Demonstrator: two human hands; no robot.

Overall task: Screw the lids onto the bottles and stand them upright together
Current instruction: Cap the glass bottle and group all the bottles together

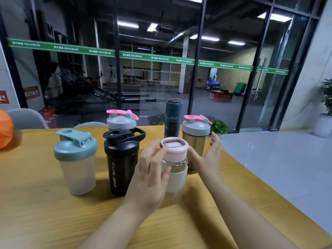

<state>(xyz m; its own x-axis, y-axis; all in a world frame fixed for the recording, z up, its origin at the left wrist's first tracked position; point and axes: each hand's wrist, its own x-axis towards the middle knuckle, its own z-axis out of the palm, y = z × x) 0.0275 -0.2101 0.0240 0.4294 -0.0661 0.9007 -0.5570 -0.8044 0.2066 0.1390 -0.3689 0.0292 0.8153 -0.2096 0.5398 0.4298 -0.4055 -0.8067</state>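
Several lidded bottles stand upright together on the wooden table (45,212). A clear glass bottle with a pink lid (175,169) stands nearest, between my hands. My left hand (150,175) is open just left of it, fingers spread and close to the glass. My right hand (210,159) is open to its right, palm facing the bottle, holding nothing. A black sport bottle (120,162) and a frosted bottle with a teal lid (76,162) stand to the left. Behind are two grey-lidded shakers with pink caps (121,121) (195,133) and a dark blue flask (173,119).
An orange object (5,132) lies at the table's far left. The table's right edge (269,186) runs diagonally beside my right arm, with white floor beyond. Grey chairs (27,118) and a glass wall stand behind the table. A potted plant (218,126) sits past the far edge.
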